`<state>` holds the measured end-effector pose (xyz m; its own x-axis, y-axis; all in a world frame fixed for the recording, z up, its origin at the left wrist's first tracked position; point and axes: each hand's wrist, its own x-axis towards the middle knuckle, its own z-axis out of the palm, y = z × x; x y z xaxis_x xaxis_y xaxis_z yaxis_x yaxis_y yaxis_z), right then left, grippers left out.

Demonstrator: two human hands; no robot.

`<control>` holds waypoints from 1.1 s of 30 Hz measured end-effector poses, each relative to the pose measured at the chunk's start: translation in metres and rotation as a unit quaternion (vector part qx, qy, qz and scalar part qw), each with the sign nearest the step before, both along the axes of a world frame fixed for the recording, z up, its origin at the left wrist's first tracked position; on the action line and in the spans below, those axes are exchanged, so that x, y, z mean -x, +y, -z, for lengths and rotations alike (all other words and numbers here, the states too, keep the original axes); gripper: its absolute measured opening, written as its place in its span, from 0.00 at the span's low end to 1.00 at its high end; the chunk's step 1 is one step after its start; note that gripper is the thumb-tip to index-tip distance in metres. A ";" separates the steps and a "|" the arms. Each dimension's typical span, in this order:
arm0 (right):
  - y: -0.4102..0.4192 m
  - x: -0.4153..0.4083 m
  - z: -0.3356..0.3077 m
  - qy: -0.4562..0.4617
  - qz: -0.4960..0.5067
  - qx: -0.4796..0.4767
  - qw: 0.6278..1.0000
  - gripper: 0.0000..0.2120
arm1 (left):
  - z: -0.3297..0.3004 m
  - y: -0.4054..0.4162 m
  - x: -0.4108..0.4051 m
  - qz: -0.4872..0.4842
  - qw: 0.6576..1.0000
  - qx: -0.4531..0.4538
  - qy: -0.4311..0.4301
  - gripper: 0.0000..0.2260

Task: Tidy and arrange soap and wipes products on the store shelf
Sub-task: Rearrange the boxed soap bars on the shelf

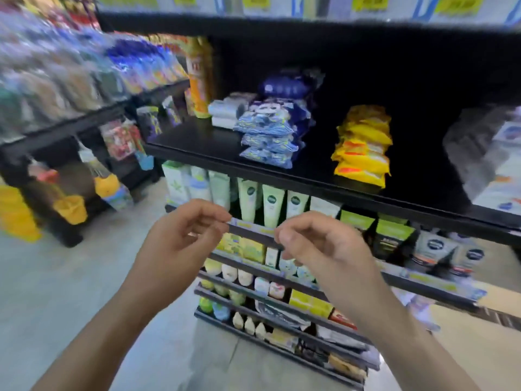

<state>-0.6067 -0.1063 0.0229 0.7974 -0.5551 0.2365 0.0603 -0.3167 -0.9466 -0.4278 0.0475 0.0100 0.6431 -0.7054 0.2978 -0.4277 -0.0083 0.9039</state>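
Both hands hang in front of the shelving with fingers loosely curled and nothing in them: the left hand (180, 238) and the right hand (318, 246) sit side by side, below the front edge of the black shelf (197, 142), which suggests the person is between grasps and deciding what to straighten. The goods on that shelf are stacked flat so each pile holds itself up: a blue stack of wipes packs (270, 139) leans a little untidily near the middle, and a yellow stack of packs (363, 145) stands well apart to its right. Both stacks lie above and beyond the hands, the blue one nearer the gap between them. Tubes (270, 204) stand upright on the tier just behind the fingers.
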 end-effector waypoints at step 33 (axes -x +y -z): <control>-0.128 -0.467 -0.015 0.395 0.322 0.317 0.800 0.39 | 0.027 -0.170 -0.401 0.018 0.925 -0.148 -0.349 0.10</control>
